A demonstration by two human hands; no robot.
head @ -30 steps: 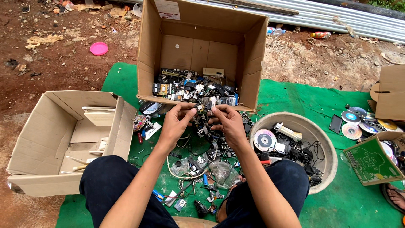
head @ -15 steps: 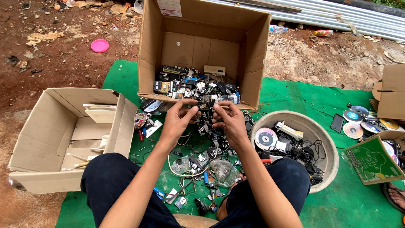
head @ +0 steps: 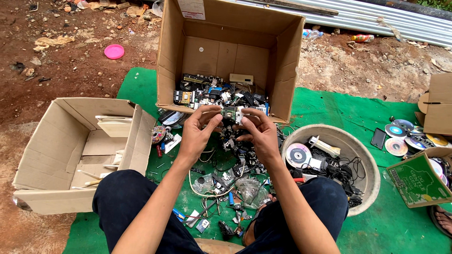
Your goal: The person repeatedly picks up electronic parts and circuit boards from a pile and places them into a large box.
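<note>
My left hand (head: 197, 134) and my right hand (head: 258, 133) are raised together over a heap of electronic scrap (head: 233, 162) on the green mat (head: 329, 110). Between their fingertips they pinch one small part, a green circuit piece with a white plastic bit (head: 231, 113). Just beyond the hands stands a tall open cardboard box (head: 226, 44) tipped towards me, its floor covered with circuit boards and small parts (head: 212, 91). My knees in dark trousers frame the heap.
A low open cardboard box (head: 52, 155) with paper strips sits at the left. A round beige basin (head: 369, 162) at the right holds discs, cables and small devices. Loose discs (head: 405, 136), a green carton (head: 416, 178) and another box (head: 440, 106) lie far right. A pink lid (head: 114, 51) lies on bare earth.
Both hands have stayed together on the small part, turning it slightly between the fingertips. Nothing else has moved.
</note>
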